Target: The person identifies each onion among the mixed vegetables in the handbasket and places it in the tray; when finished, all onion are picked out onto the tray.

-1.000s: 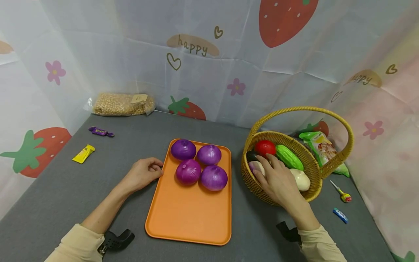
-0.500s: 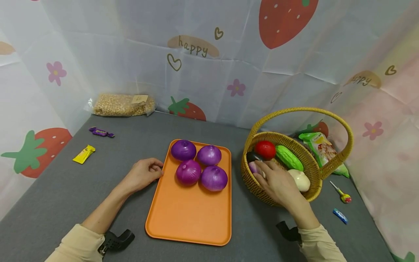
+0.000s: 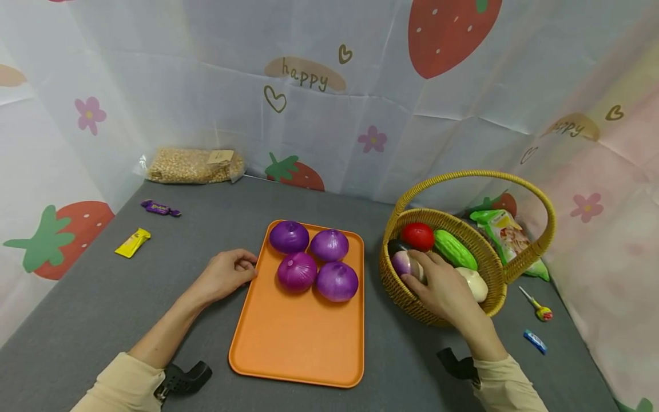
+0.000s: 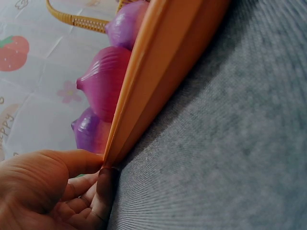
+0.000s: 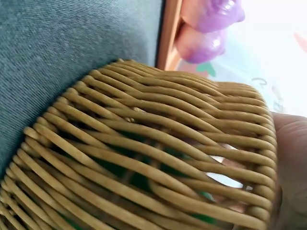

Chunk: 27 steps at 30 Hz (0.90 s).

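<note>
At the left edge of the orange tray, my left hand pinches the rim between thumb and fingers, plain in the left wrist view. Several purple onions are grouped on the tray's far half. My right hand reaches into the wicker basket and grips a purple-and-white turnip near the basket's left wall. Beside it lie a dark, glossy vegetable, a red tomato, a green cucumber-like vegetable and a white bulb. The basket's weave hides most of that hand in the right wrist view.
The basket's tall handle arches over it. A green snack bag, a lollipop and a small blue packet lie to the right. Purple and yellow sweets and a grain bag lie left.
My right hand has drawn back slightly from the dark vegetable, and its fingers have closed round the turnip, which now shows more. My left hand stays at the tray rim.
</note>
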Available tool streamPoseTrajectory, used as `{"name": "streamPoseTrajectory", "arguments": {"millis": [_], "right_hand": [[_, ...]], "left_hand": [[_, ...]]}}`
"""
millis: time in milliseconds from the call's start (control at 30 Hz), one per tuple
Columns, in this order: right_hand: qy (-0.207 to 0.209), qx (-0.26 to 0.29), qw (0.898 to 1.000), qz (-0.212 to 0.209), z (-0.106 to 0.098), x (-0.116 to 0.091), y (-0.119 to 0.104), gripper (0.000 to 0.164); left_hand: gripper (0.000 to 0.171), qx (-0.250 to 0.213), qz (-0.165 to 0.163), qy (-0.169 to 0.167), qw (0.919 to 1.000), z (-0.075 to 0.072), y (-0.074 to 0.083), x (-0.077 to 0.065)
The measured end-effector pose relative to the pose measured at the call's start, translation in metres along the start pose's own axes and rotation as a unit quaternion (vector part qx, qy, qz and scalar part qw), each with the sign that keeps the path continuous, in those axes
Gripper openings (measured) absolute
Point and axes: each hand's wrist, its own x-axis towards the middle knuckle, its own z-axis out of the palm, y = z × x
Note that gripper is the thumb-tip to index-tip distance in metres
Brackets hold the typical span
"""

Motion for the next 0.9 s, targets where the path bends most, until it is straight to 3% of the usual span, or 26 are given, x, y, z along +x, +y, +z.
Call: {"name": "streamPoseTrajectory", "arguments": {"millis": [133,267,433,533,633,733,900], "right_hand": [[0.031,-0.005,1.000,-0.004,-0.006,-0.003,-0.002,0.052],[0.100,-0.013,0.994,-0.044,-0.010,-0.006,-0.005,0.053],[0.205,-0.012,0.970,-0.133,-0.012,-0.009,-0.017,0.055],[0.241,-0.014,0.953,-0.184,-0.013,-0.011,-0.028,0.055],[0.241,-0.018,0.947,-0.212,-0.011,-0.015,-0.040,0.051],[0.221,-0.022,0.948,-0.228,-0.008,-0.020,-0.052,0.050],[0.189,-0.028,0.944,-0.270,0.003,-0.027,-0.071,0.057]], "left_hand": [[0.029,0.001,0.004,0.000,1.0000,0.000,0.001,-0.001],[0.029,0.003,0.005,0.000,1.0000,0.000,0.002,-0.001],[0.029,0.003,0.003,-0.001,1.0000,0.000,0.001,-0.001],[0.028,0.003,0.004,0.000,1.0000,0.000,0.001,-0.001],[0.028,0.002,0.007,-0.001,1.0000,0.001,0.000,-0.001],[0.028,0.000,0.006,0.000,1.0000,0.001,0.000,0.000],[0.027,0.003,0.003,0.000,1.0000,0.002,-0.002,0.000]]}}
